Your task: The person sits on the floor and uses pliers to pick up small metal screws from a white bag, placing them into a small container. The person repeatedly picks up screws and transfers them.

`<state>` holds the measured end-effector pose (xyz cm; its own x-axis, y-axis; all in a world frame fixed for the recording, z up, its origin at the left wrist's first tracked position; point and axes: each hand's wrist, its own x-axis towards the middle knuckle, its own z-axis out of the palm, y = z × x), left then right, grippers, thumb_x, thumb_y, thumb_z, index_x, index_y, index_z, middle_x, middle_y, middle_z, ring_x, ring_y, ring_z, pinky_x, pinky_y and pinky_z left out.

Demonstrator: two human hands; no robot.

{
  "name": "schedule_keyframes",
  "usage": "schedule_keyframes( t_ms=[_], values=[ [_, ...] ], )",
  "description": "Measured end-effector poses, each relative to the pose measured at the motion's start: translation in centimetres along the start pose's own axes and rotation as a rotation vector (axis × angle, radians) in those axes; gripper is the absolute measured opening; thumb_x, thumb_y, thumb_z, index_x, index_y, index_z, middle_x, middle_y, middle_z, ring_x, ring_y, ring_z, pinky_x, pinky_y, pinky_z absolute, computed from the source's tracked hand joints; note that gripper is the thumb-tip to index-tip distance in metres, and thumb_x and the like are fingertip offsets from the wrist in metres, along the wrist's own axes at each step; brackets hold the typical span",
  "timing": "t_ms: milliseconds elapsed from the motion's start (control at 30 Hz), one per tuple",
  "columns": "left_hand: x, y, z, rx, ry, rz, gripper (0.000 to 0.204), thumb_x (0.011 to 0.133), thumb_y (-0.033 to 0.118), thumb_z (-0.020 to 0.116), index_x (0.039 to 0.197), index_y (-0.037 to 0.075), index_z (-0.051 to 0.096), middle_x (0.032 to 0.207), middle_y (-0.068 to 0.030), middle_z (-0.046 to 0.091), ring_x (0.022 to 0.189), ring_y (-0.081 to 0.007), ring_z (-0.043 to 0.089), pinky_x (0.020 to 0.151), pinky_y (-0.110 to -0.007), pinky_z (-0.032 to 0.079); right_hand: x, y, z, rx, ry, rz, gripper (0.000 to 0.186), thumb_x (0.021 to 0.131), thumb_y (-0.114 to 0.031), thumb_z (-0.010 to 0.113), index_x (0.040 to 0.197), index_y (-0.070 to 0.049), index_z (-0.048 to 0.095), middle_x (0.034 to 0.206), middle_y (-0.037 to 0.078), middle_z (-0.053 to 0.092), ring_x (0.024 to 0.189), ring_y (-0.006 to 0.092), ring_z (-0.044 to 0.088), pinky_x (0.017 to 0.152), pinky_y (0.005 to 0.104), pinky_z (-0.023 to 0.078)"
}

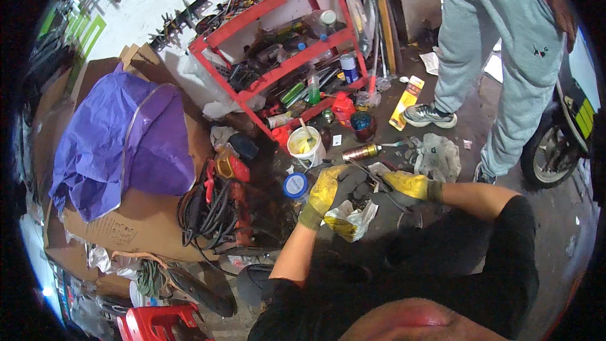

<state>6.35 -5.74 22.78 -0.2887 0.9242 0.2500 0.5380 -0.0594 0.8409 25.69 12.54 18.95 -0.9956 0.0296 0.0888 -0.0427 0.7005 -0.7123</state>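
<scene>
My left hand (325,192), in a yellow and grey work glove, has its fingers bent around something dark that I cannot make out, near thin dark cables (372,177). My right hand (404,184), in a similar glove, is closed beside a small pale piece and the cables; what it grips is unclear. Below my left hand lies a crumpled white and yellow plastic bag (350,224). An aerosol can (360,151) lies on its side beyond my hands. A white bucket (306,158) with yellow contents and a round blue lid (295,184) are to the left.
A red tool rack (271,0) stands at the back. Left are cardboard (120,233), a purple cover (120,145), a red power tool (230,167) and a red stool (151,325). A person in grey trousers (517,88) stands at right beside a wheel (546,155).
</scene>
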Motion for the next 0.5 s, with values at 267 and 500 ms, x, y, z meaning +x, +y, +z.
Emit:
schedule_keyframes(
  t_ms=[267, 500],
  values=[
    [2.0, -0.8, -0.7, -0.303, -0.143, -0.020, 0.017, 0.087, 0.004, 0.062, 0.099, -0.004, 0.070, 0.090, -0.0083, 0.071, 0.078, -0.0155, 0.066, 0.068, -0.030, 0.053, -0.3, 3.1, 0.0, -0.145, 0.046, 0.040, 0.028, 0.085, -0.029, 0.064, 0.105, -0.009, 0.064, 0.089, 0.017, 0.069, 0.087, 0.0391, 0.068, 0.074, 0.0495, 0.051],
    [2.9, -3.9, -3.3, -0.412, -0.269, -0.031, 0.025, 0.090, 0.017, 0.065, 0.106, -0.002, 0.068, 0.097, -0.0077, 0.071, 0.085, -0.0163, 0.067, 0.077, -0.031, 0.054, 1.2, 5.0, 0.8, -0.285, 0.078, -0.025, 0.031, 0.090, -0.031, 0.058, 0.111, -0.010, 0.064, 0.100, 0.018, 0.068, 0.093, 0.0388, 0.065, 0.078, 0.0490, 0.052]
  ],
)
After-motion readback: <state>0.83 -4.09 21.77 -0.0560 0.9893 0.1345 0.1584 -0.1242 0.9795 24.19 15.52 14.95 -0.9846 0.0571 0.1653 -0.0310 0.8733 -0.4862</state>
